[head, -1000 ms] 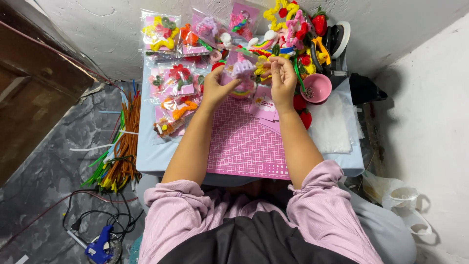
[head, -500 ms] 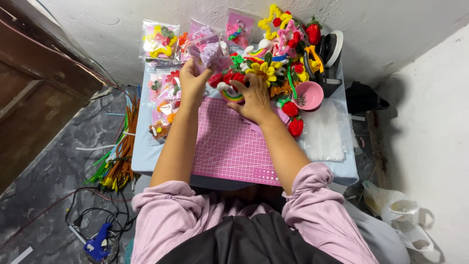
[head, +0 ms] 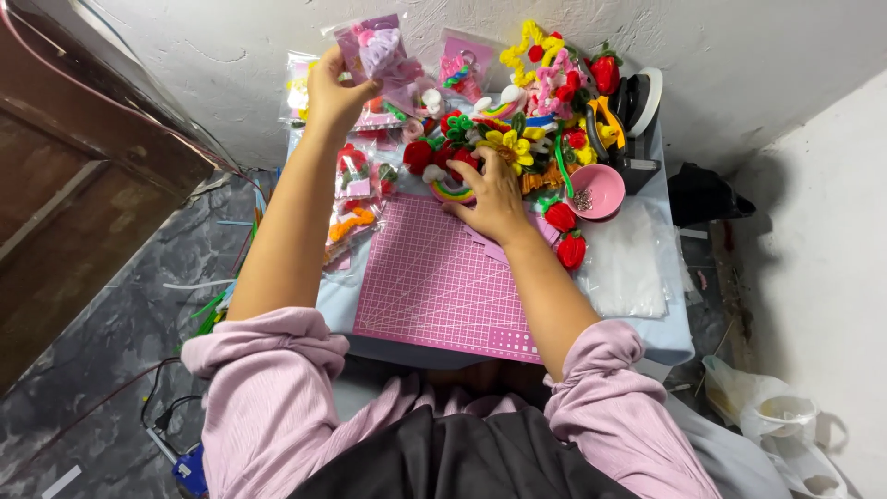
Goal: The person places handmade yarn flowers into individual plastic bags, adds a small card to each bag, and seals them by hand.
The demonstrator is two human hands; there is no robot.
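Above the far left corner of the bench, a clear packet of pink fuzzy pieces is pinched at its lower edge in the left hand, arm stretched up and forward. It is judged light, crinkly and slippery, best taken by an edge. The right hand is pressed, fingers spread, on a small rainbow piece at the pink cutting mat's far edge.

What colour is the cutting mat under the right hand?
The cutting mat is pink with a pale grid, clearest in the head view, below the right hand.
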